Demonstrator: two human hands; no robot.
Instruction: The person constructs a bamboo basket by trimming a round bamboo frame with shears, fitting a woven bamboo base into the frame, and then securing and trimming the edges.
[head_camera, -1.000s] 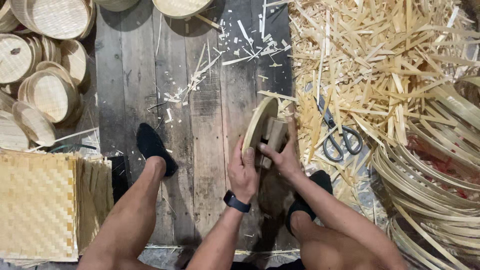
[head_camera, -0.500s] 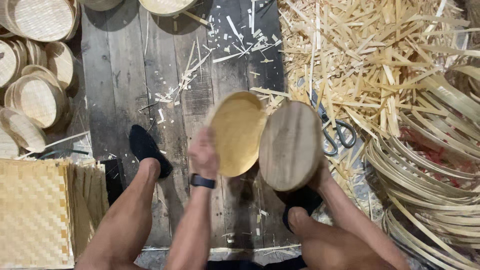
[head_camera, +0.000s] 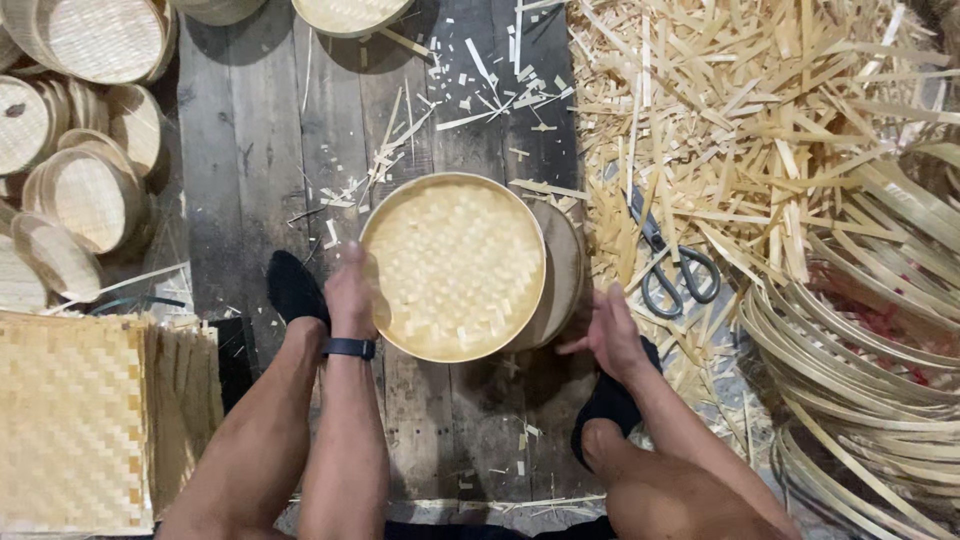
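A round woven bamboo lid (head_camera: 455, 265) with a thin rim faces up at me, held at its left edge by my left hand (head_camera: 350, 295), which wears a dark wristband. Behind and to the right of it a round wooden disc (head_camera: 562, 275) shows as a crescent, lying on the plank floor. My right hand (head_camera: 610, 335) rests with fingers spread at the disc's lower right edge. My bare knees and dark-socked feet flank both pieces.
Scissors (head_camera: 672, 262) lie on a heap of bamboo strips (head_camera: 760, 130) to the right. Coiled bamboo hoops (head_camera: 860, 380) pile at the far right. Finished round lids (head_camera: 85, 190) stack on the left, woven mats (head_camera: 70, 420) at lower left. Offcuts litter the floorboards (head_camera: 240, 150).
The lid and the wooden disc were held up side by side; now the lid has tilted flat toward me over the disc, and my right hand has dropped to the disc's edge.
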